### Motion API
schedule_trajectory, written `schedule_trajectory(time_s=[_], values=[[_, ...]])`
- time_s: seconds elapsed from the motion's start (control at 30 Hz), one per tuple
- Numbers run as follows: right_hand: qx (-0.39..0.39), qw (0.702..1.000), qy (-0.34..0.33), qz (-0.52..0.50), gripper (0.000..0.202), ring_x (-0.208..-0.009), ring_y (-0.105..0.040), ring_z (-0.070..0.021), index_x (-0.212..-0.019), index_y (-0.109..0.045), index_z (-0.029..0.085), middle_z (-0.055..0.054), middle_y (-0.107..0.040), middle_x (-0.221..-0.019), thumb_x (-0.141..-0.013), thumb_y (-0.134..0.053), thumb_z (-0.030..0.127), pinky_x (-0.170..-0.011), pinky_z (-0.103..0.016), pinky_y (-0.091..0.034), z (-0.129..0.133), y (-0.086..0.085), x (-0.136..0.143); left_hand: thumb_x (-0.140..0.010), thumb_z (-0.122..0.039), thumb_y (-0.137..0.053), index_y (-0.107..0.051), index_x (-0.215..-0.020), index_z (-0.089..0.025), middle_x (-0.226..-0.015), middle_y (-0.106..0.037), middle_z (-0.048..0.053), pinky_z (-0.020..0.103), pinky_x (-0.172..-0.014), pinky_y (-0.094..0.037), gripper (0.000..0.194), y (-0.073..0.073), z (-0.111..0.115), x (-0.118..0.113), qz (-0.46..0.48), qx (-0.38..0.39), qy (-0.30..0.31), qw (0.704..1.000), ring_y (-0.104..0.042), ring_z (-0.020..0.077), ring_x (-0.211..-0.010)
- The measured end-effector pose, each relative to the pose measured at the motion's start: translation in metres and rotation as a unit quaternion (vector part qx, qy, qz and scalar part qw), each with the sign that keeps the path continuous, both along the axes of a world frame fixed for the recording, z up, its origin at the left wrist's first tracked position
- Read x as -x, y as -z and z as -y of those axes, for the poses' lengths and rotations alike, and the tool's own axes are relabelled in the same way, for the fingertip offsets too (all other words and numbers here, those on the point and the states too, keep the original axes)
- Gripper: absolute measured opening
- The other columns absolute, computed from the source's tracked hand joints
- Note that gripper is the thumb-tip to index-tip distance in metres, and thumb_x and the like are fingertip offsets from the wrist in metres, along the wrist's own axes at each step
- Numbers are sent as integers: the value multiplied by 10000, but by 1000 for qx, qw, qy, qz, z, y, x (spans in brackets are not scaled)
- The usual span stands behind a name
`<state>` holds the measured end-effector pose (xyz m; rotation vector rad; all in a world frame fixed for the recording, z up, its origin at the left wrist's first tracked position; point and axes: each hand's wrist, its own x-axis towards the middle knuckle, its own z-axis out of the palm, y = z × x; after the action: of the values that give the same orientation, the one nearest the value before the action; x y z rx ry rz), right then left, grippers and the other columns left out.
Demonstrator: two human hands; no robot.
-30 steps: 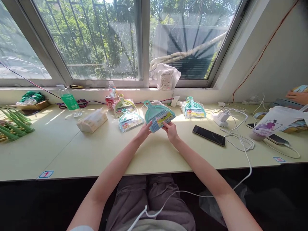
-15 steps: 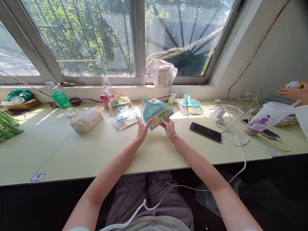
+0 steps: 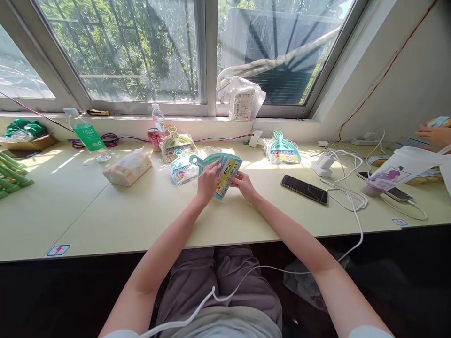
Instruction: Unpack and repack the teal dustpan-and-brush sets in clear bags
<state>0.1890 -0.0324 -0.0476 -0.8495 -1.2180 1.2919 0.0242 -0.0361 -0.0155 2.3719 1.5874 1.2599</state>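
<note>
Between my hands is a teal mini dustpan and brush set (image 3: 228, 171) with a yellow printed label, tilted so its handle points left. My left hand (image 3: 207, 182) lies across its front with the fingers closed on it. The fingers of my right hand (image 3: 244, 186) pinch its lower right edge. Just left of it lies another teal dustpan set (image 3: 182, 170) in clear wrap, with a yellow-green dustpan set (image 3: 176, 143) behind. More teal dustpan sets (image 3: 282, 149) lie together at the back right.
A black phone (image 3: 304, 189), white charger cables (image 3: 343, 188) and a tilted drink cup (image 3: 387, 173) lie to the right. Leftward are a tissue pack (image 3: 127, 168), a green-labelled bottle (image 3: 87, 136) and a red can (image 3: 154, 139). Another person's hand (image 3: 434, 135) shows at far right.
The held dustpan set has turned, its handle swinging from upper left to left. My left hand has moved from its lower edge onto its front. The view has shifted slightly.
</note>
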Motion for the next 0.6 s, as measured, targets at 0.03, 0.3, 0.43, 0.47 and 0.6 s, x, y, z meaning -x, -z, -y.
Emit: schedule_trajectory(time_s=[0.03, 0.3, 0.43, 0.47, 0.6], values=[[2, 1000, -6, -4, 469, -874, -709, -231, -991, -684, 186, -63, -744, -952, -635, -844, 446, -857, -434, -593, 0, 0, 0, -928, -126, -458, -641, -1252, -229, -1350, -608, 57, 379, -913, -557, 386, -2, 0, 2, 4, -8, -9, 1000, -569, 254, -1224], [13, 999, -31, -30, 435, -871, -702, -217, -999, -701, 178, -56, -744, -955, -638, -842, 376, -849, -413, -595, 2, -5, 0, -959, -232, -452, -617, -1302, -287, -1353, -597, 60, 366, -940, -528, 385, -9, 1, 9, -48, -2, -10, 999, -558, 262, -1214], [16, 999, -32, -29, 425, -867, -702, -217, -1010, -701, 174, -59, -745, -955, -646, -829, 352, -864, -413, -589, 3, -5, -1, -951, -358, -483, -600, -1334, -239, -1388, -565, 97, 409, -995, -496, 418, -6, -1, 7, -33, 20, 11, 999, -505, 304, -1269], [17, 999, -32, -32, 425, -872, -703, -218, -1013, -701, 173, -60, -745, -957, -646, -827, 348, -870, -414, -587, 3, -5, -1, -942, -370, -500, -588, -1348, -236, -1397, -558, 97, 412, -1003, -490, 436, -7, -1, 6, -31, 26, 14, 999, -494, 309, -1279], [24, 998, -43, -41, 418, -873, -707, -221, -1012, -698, 167, -65, -745, -964, -648, -821, 331, -881, -421, -584, 4, -7, -1, -939, -311, -500, -542, -1390, -262, -1403, -555, 70, 401, -992, -499, 456, -9, 2, 5, -11, 35, 6, 999, -498, 295, -1270]])
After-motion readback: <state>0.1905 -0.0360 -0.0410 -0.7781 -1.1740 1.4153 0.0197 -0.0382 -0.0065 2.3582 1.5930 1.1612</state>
